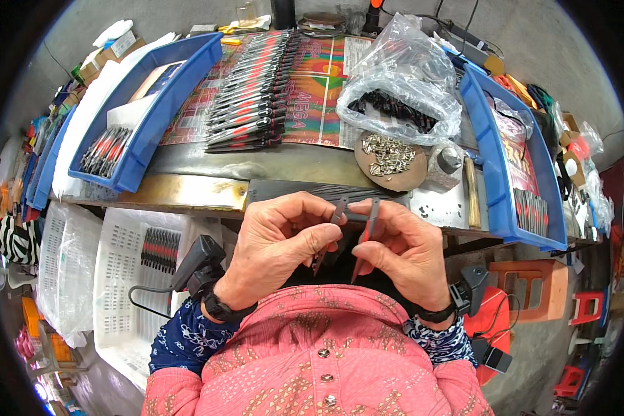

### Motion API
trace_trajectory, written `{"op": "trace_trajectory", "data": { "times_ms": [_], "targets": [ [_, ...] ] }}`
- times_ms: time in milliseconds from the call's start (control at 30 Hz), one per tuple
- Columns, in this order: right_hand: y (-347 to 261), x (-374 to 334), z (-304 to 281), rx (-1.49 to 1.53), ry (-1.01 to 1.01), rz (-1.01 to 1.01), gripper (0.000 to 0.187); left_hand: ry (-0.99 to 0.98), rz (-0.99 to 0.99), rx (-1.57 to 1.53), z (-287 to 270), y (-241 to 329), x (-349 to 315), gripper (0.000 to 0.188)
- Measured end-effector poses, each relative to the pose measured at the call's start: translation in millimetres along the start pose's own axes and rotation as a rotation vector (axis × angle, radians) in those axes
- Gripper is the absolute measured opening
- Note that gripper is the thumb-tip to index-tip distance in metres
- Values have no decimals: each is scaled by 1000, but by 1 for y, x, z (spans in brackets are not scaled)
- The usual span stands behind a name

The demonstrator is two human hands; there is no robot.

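A cluttered tabletop (194, 163) spreads before you, a white perforated basket (118, 277) below its near edge at left, with black-and-red slim tools inside. One blue tray (177, 93) lies at far left, another blue tray (489, 145) at right; both hold similar tools. Between them, a long row of black-and-red slim tools (251, 97) lines the far side, left of an open clear plastic bag (399, 69) containing dark parts. At the near edge, centre, your left hand (281, 239) and right hand (409, 253) work just apart, fingers closed: the left pinches a slim grey piece (340, 208), the right a slim grey-and-red piece (374, 216). Beyond them, a round brown dish (402, 182) bears small silver metal parts (390, 154).
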State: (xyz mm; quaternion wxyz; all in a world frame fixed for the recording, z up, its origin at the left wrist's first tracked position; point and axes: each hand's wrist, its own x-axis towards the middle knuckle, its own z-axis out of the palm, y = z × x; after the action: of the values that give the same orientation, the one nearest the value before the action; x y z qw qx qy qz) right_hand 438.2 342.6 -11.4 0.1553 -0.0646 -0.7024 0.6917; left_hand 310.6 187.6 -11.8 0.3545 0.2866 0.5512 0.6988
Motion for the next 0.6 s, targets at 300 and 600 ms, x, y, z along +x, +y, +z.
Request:
{"op": "trace_trajectory", "data": {
  "times_ms": [300, 600],
  "targets": [
    [11, 2, 21, -119, 34, -89, 45, 19, -5, -33, 2, -8, -4, 11],
    [12, -1, 26, -105, 44, -88, 45, 32, -10, -184, 3, -17, -7, 11]
  ]
}}
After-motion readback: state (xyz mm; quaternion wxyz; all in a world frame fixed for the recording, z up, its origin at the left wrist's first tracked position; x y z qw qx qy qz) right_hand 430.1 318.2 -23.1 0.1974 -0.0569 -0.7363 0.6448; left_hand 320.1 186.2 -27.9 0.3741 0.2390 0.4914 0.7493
